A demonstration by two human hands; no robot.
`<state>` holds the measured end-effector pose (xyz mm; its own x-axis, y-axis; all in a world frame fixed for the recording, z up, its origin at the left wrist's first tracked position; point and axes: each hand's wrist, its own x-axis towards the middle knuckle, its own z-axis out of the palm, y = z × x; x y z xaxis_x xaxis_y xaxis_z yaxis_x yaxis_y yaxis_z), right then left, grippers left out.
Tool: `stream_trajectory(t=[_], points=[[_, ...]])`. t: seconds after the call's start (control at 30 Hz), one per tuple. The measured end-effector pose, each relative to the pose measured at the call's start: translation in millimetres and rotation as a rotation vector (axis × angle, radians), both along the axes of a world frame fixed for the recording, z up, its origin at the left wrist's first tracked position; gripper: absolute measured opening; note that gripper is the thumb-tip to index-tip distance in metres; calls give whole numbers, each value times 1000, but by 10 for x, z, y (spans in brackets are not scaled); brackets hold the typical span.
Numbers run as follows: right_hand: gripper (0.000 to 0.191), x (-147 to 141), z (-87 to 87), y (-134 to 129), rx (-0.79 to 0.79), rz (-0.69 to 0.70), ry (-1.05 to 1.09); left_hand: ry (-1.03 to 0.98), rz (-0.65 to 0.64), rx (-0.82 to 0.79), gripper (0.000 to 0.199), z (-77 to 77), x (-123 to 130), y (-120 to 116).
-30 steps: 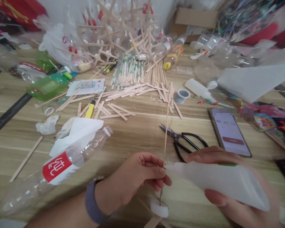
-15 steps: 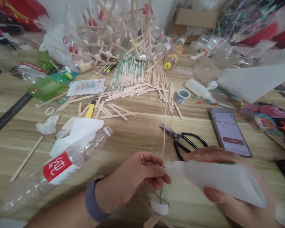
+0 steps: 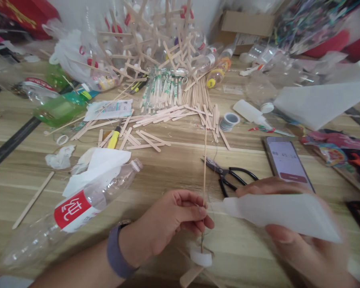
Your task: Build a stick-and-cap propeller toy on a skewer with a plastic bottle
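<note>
My left hand (image 3: 180,212) pinches a thin wooden skewer (image 3: 205,164) that stands upright. Below the fingers, the skewer's lower end meets a white ring-like piece (image 3: 201,258), with flat wooden sticks (image 3: 191,275) under it. Thin wire or thread runs beside the skewer. In my right hand (image 3: 300,240) is a white squeeze bottle (image 3: 276,212), held on its side with its nozzle pointing left, close to the skewer and my left fingertips. Black-handled scissors (image 3: 225,172) lie just beyond the bottle.
An empty plastic bottle (image 3: 75,212) lies at left beside white paper (image 3: 99,164). Loose craft sticks (image 3: 165,114), a wire spool (image 3: 229,121) and a yellow-handled tool (image 3: 114,138) are farther back. A phone (image 3: 288,160) lies at right.
The squeeze bottle and my right hand have moved slightly right, and the nozzle has drawn back a little from my left fingertips. The skewer's top has shifted slightly left.
</note>
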<state>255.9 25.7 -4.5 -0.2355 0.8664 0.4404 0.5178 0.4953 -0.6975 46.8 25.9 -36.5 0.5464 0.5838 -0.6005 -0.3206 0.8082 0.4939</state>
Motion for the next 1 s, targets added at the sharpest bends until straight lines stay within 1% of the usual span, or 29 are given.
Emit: stream_trajectory(t=[0.23, 0.43, 0.77, 1.0], points=[[31, -4, 22, -14, 1, 53, -79, 6, -1, -5, 30, 12, 10, 8], [31, -2, 16, -23, 5, 50, -102, 7, -3, -5, 31, 16, 2, 3], [30, -39, 29, -16, 22, 55, -92, -1, -6, -6, 29, 2, 11, 4], [30, -26, 19, -34, 20, 59, -83, 8, -9, -8, 33, -5, 10, 2]])
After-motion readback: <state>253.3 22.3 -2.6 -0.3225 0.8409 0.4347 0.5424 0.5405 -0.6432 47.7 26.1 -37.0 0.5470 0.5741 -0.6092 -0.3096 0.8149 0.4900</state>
